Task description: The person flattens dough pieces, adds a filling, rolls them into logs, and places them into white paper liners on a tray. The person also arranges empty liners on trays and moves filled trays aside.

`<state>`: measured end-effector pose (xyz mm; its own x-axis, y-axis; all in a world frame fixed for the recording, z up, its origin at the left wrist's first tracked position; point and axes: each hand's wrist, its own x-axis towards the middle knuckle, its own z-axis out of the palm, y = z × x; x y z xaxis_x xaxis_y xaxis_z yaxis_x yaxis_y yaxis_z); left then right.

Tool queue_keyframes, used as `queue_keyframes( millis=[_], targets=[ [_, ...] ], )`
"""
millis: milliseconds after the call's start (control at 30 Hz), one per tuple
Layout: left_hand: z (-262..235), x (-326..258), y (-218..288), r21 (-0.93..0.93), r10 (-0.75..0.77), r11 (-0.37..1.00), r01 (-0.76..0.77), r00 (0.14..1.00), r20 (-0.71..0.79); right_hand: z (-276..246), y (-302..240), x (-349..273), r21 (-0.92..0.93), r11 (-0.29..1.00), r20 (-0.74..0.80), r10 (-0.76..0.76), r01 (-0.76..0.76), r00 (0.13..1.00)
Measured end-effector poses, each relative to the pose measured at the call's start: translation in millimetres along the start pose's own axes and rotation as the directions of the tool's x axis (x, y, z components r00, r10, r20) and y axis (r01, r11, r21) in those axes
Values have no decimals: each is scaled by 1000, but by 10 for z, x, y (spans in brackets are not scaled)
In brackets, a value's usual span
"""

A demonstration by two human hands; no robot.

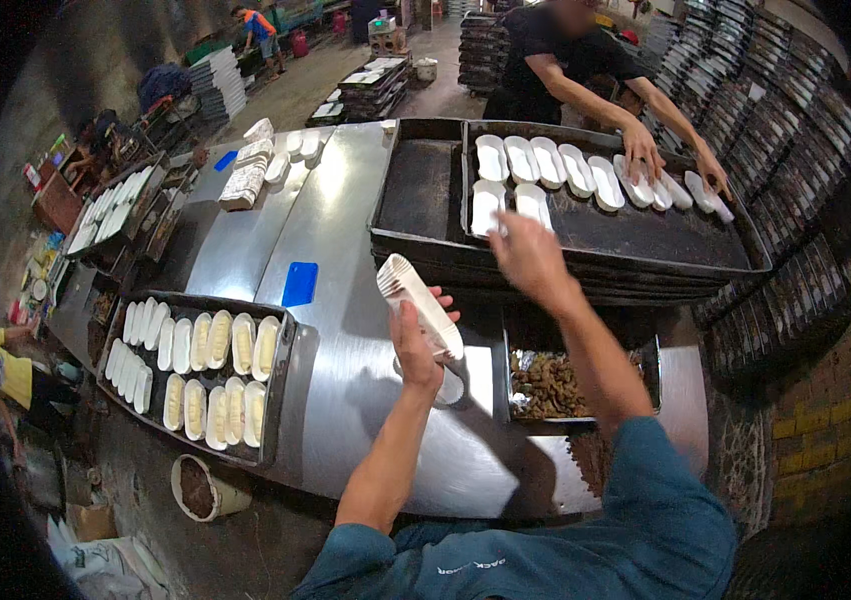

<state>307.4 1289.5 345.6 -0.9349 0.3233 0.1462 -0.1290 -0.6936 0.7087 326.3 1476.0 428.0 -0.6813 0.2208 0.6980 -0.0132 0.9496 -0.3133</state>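
Observation:
My left hand (417,345) is closed around a nested stack of long white paper baking cups (417,305), held tilted above the steel table. My right hand (532,260) reaches over the front edge of a black baking tray (625,235). Its fingers are pinched at the near end of an oval paper cup (488,203) in the second row; motion blurs them slightly. Another paper cup (532,203) lies just beyond that hand. Behind these runs a row of paper cups (548,162). Across the tray, a co-worker's two hands (642,150) handle cups at the right end.
At left stands a tray (280,400) of paper cups, several holding pale dough. A pan of brown crumbly filling (550,385) is under my right forearm. A blue scraper (299,284) lies on the steel table (345,420). Stacked trays (775,90) rise at right; a bucket (207,490) stands below left.

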Motion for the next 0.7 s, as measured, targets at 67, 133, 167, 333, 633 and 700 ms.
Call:
queue_keyframes(
  millis=[67,133,167,333,633,700],
  targets=[
    [60,27,6,-32,2,999,-1,1000,28,-147,-411,-400,343,937,233,-20,-64,972],
    [119,25,-8,43,9,999,-14,994,112,-244,-702,-741,395,896,483,-16,-201,876],
    [151,15,-28,77,-2,997,-11,986,165,-259,-802,-851,361,900,480,43,-242,876],
    [289,-68,-127,-5,-35,999,36,999,13,-446,-708,-961,309,855,363,299,-417,882],
    [47,-2,108,48,46,998,-43,997,-54,-444,988,344,-451,797,398,582,-402,709],
    [105,-48,45,74,55,996,-51,997,-55,-317,725,170,-422,875,391,412,-238,823]
  ],
)
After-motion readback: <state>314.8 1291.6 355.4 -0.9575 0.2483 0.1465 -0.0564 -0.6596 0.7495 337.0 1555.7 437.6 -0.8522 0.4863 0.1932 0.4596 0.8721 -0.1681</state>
